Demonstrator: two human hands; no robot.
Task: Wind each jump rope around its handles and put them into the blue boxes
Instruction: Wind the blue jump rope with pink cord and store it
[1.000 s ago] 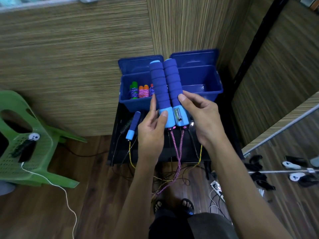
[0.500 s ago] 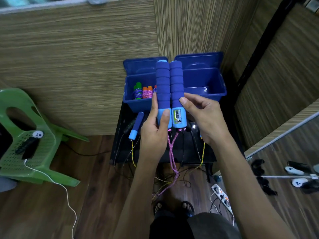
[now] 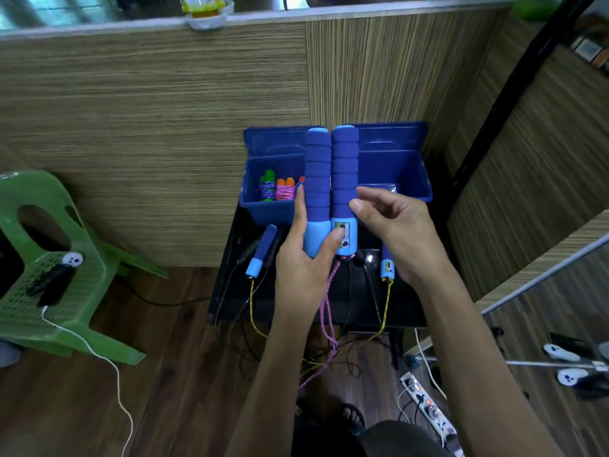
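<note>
Two dark blue foam jump-rope handles [image 3: 318, 179] stand side by side, upright, in front of the blue boxes. My left hand [image 3: 303, 268] grips both at their light blue ends, thumb across the counter window. My right hand [image 3: 395, 232] has its thumb tip against the right handle [image 3: 344, 166]; its fingers hang loosely curled, off the foam. The pink rope [image 3: 326, 311] dangles unwound to the floor. The left blue box [image 3: 250, 196] holds wound ropes [image 3: 276, 189]; the right blue box [image 3: 412, 179] shows no ropes in its visible part.
Another blue-handled rope with a yellow cord lies on the black table [image 3: 227, 291], handles at left [image 3: 262, 255] and right [image 3: 387, 267]. A green plastic chair [image 3: 49, 275] stands left. A power strip [image 3: 425, 404] and cables lie on the floor by my feet.
The handles have been brought upright and closer together. My right hand's fingers have come off the right handle, leaving only the thumb on it, while my left thumb shifted across onto the counter.
</note>
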